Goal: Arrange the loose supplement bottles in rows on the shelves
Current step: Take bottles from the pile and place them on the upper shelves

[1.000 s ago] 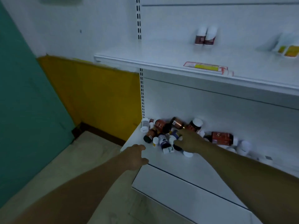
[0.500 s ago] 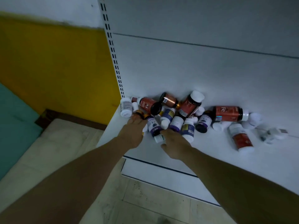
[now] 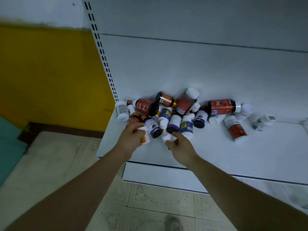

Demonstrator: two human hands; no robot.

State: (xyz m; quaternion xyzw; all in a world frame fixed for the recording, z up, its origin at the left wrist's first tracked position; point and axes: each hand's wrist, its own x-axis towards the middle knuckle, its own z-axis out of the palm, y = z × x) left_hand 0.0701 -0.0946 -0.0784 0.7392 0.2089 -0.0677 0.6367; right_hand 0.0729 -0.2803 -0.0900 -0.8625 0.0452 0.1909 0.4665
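Left hand (image 3: 133,136) clamps its grip on an orange bottle (image 3: 144,139); right hand (image 3: 180,145) pinches a white bottle (image 3: 167,137) at the front of the pile (image 3: 183,110) on the shelf (image 3: 216,150). Light, slick plastic (probably), so best taken mid-body.

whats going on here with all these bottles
A person has both hands in a heap of supplement bottles lying jumbled on the low white shelf. The left hand grips an orange bottle at the heap's front edge, and the right hand pinches a small white bottle beside it. None in view stands in a row yet.
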